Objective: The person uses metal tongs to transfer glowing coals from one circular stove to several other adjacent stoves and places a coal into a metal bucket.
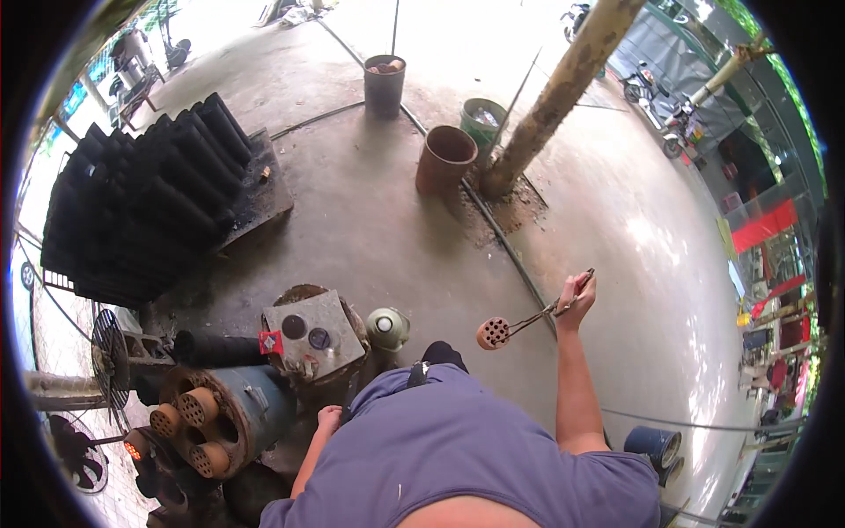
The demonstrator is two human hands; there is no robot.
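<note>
Two hands are well apart, one on each side of the person's body. To the right of the slab [337, 310], the right hand [576, 301] is closed around the tongs [535, 319], whose far end meets a tan briquette [494, 333] pierced with dark holes. That briquette is right of the slab too, past the pale green jug [387, 328] that stands just beside the slab's right edge. The left hand [329, 418] is on the person's side of the slab, fingers curled, close to the body; whether it holds anything I cannot tell.

Two dark round things show on the slab, with a red packet [271, 342] at its left edge. Left of the slab and nearer the person is a blue drum [264, 396] with a rusty rim; three tan briquettes [199, 406] show in its open end. Farther left of the slab is a fan [109, 348]. Beyond the slab on the left, black cylinders [150, 189] are stacked in rows. Beyond it on the right are a rusty bin [437, 176], a green bin [475, 130] and a leaning post [563, 88].
</note>
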